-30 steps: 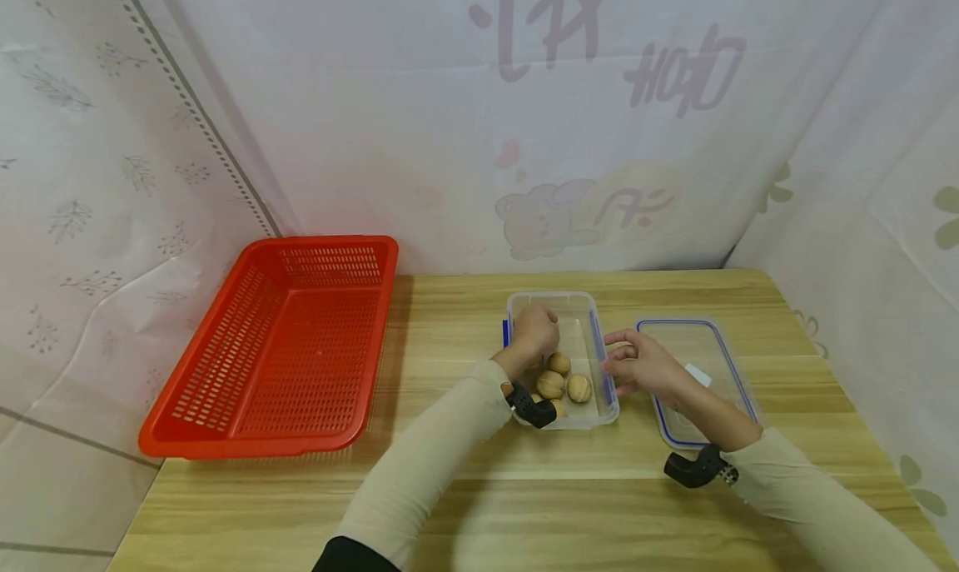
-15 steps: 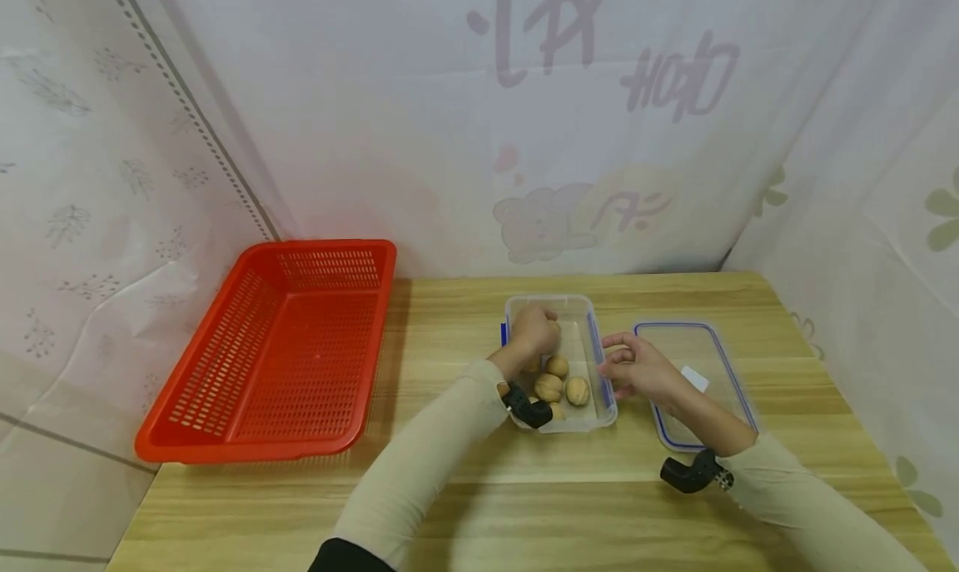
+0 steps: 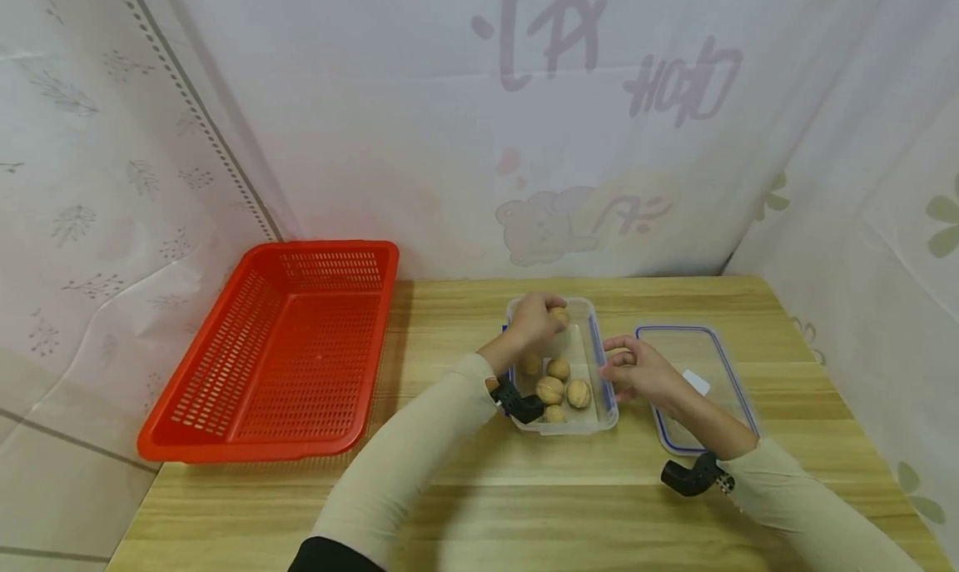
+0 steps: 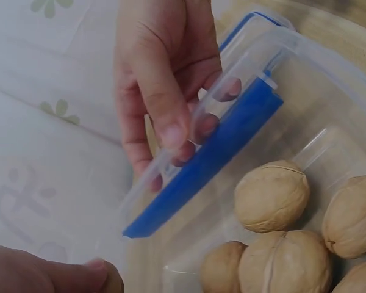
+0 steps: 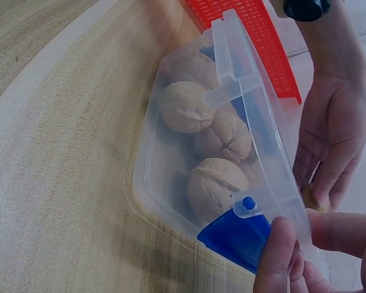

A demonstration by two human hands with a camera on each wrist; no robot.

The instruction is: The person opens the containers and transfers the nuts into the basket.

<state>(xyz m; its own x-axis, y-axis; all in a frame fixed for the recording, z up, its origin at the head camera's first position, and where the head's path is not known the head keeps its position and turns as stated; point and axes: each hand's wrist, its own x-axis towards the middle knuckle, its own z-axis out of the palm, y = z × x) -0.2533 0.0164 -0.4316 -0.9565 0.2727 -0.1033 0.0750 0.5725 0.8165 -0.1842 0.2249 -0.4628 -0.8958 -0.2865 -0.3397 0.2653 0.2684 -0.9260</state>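
Observation:
A clear plastic container [image 3: 584, 339] with blue side latches stands on the table, several walnuts [image 3: 550, 390] lying in its nearer part. Over its far left part, my left hand [image 3: 534, 320] holds one walnut [image 3: 559, 315] between thumb and fingers. My right hand [image 3: 640, 368] is at the container's right side. In the right wrist view, its fingers [image 5: 276, 253] grip the rim beside the blue latch [image 5: 238, 238]. Through the clear wall in the left wrist view, some fingertips of the right hand [image 4: 161, 79] show behind the latch.
A red plastic basket [image 3: 375, 339] with slotted walls stands at the left of the wooden table [image 3: 479, 514]. The clear lid [image 3: 685, 351] with a blue seal lies right of the container, partly under the right forearm. Patterned cloth [image 3: 419, 139] hangs behind and at both sides.
My left hand has risen from inside the container with a walnut, uncovering more of the walnuts below. The right hand stays at the container's right side.

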